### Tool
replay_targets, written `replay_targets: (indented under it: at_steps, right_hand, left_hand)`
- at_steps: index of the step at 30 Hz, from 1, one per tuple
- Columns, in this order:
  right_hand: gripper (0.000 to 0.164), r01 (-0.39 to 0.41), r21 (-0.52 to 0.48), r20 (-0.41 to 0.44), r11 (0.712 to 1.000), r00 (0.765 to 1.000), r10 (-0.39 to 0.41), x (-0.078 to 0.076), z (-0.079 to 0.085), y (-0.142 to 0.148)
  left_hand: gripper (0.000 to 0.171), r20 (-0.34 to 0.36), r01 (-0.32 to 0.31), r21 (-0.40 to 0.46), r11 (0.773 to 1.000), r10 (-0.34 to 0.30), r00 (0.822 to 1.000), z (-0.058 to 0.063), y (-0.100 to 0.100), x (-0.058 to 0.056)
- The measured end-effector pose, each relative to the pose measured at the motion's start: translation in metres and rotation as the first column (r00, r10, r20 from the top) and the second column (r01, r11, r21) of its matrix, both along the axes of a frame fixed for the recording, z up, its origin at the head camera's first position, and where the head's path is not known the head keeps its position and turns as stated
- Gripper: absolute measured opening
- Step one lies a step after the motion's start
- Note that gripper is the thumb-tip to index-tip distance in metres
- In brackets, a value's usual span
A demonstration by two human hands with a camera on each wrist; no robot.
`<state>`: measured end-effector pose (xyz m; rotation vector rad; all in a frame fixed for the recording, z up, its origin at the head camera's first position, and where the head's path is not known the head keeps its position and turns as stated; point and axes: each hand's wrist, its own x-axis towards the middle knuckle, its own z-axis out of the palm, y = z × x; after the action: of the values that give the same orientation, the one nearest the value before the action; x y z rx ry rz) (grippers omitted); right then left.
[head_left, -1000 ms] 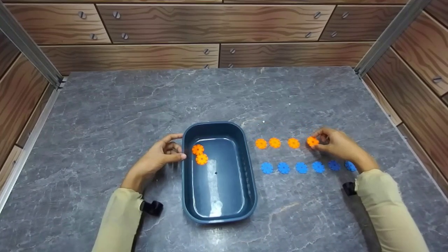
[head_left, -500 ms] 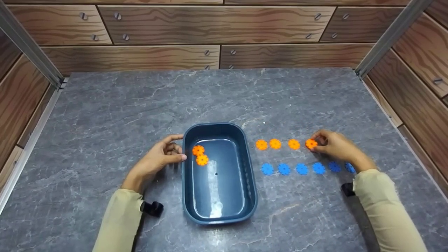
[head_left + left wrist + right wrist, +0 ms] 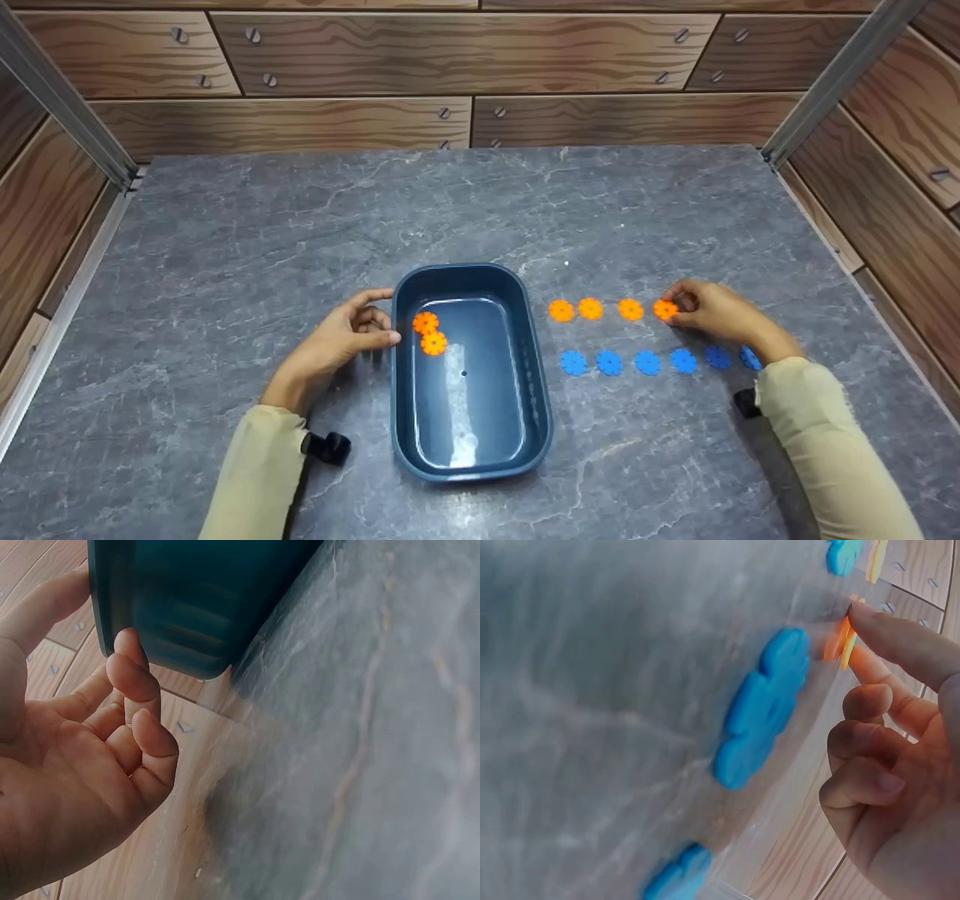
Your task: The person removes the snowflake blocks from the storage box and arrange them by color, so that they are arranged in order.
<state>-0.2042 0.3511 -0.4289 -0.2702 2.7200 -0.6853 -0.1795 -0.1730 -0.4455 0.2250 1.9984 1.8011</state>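
My right hand pinches an orange flower-shaped disc between thumb and index finger, at the right end of the orange row. In the right wrist view this disc shows edge-on at the fingertips, close to the tabletop. On the left, my left hand touches the outer left wall of a dark blue plastic tub with thumb and index finger. The left wrist view shows the thumb against the tub's rim and the other fingers loosely bent. Inside the tub lie two overlapping orange discs.
Three more orange discs lie in line right of the tub. Nearer the person runs a row of several blue flower-shaped discs; the rightmost is partly covered by the right wrist. Wood-patterned walls border the grey marbled table.
My right hand has moved slightly left and toward the person with the orange disc, bringing it nearer the other orange discs. The left hand and tub have kept their places.
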Motion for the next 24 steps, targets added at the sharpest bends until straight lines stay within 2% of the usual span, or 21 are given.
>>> replay_targets:
  at_steps: [11,18,24]
  right_hand:
    - [0.037,0.046,-0.096,0.086,0.994,0.996,-0.037,-0.0011,0.001,-0.0007]
    - [0.042,0.033,-0.071,0.074,0.997,0.997,-0.027,-0.0003,0.0023,-0.0001]
    - [0.049,0.031,-0.045,0.07,0.999,0.997,-0.027,0.004,0.01,-0.0059]
  left_hand:
    - [0.068,-0.001,0.002,-0.009,1.0,-0.002,1.0,0.0002,0.0005,0.0001]
    - [0.069,-0.003,0.009,-0.009,1.0,-0.009,1.0,-0.0003,0.0006,-0.0012]
    - [0.068,-0.008,0.018,-0.019,1.0,-0.018,1.0,-0.0007,-0.0011,-0.0009]
